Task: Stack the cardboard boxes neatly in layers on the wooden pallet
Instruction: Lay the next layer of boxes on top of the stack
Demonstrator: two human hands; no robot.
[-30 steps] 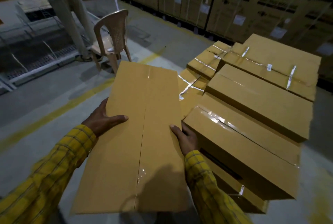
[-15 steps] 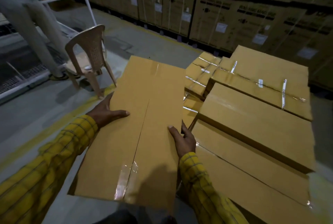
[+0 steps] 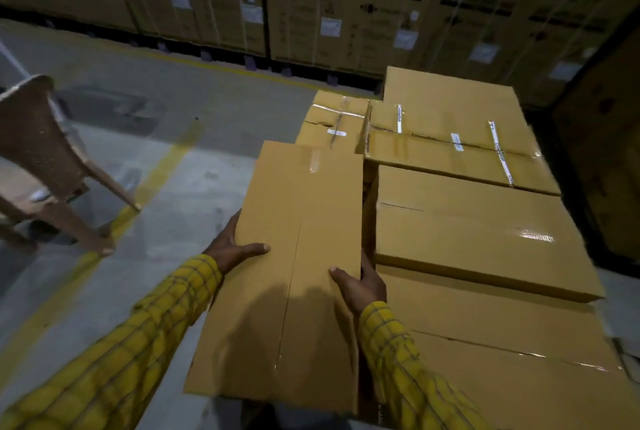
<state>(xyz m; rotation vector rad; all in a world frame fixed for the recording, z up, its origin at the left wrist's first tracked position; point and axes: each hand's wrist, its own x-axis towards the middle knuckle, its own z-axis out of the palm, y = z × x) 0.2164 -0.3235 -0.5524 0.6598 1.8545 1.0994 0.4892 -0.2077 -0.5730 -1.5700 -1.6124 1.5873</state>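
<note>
I hold a long flat cardboard box (image 3: pixel 304 222) lengthwise in front of me. My left hand (image 3: pixel 235 249) grips its left edge with the thumb on top. On the right edge sits my right hand (image 3: pixel 360 286), squeezed between this box and the stack. The stack of taped cardboard boxes (image 3: pixel 478 232) lies directly to the right, with several boxes in two layers. The held box's right side runs along the stack's left side. A smaller taped box (image 3: pixel 332 121) lies just beyond the held box's far end. The wooden pallet is hidden under the boxes.
A brown plastic chair (image 3: pixel 45 159) stands on the left, on the grey concrete floor crossed by a yellow line (image 3: pixel 156 184). A wall of large printed cartons (image 3: pixel 311 10) closes the far side. A dark object (image 3: pixel 606 170) stands at the right edge.
The box in my two hands has moved right and forward, up against the stack's left side. My view has turned right; the chair has slid to the left edge and the standing person has left view.
</note>
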